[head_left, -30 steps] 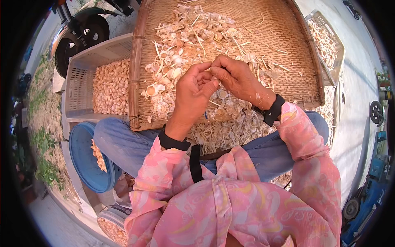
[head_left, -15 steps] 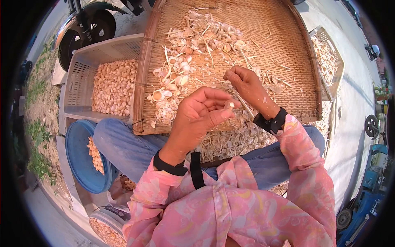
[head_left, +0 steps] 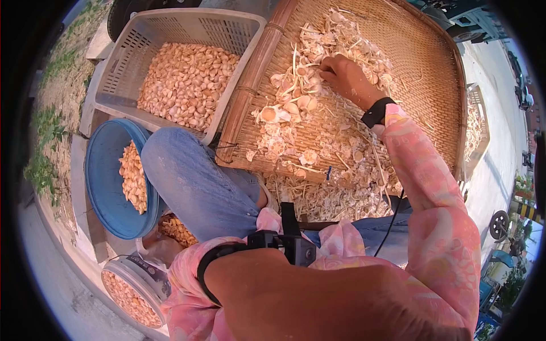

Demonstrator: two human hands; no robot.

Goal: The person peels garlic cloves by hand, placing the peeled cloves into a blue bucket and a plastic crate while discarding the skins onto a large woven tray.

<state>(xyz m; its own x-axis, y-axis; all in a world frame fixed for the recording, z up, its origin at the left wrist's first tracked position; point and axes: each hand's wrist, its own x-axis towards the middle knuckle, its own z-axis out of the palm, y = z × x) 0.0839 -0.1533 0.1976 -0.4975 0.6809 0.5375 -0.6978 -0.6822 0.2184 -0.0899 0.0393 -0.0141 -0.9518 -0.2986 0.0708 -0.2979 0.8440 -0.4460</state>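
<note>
The right hand [head_left: 341,77] reaches into the pile of pale garlic bulbs and dry stalks [head_left: 290,105] on the round woven bamboo tray [head_left: 421,74]. Its fingers curl down among the bulbs, and whether the grip is closed on one cannot be told. The left hand [head_left: 318,301] hangs close to the camera with its fingers out of sight. A white plastic crate [head_left: 187,20] of cloves stands beside the tray.

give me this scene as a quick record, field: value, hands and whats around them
right hand: in the garlic pile, fingers curled among bulbs and skins; grip unclear
left hand: close to the camera, back showing, fingers out of view
woven tray: carries the pile
grey crate: full of loose cloves, left of the tray
blue tub: some cloves, below the crate
white bucket: cloves, lower left
</note>
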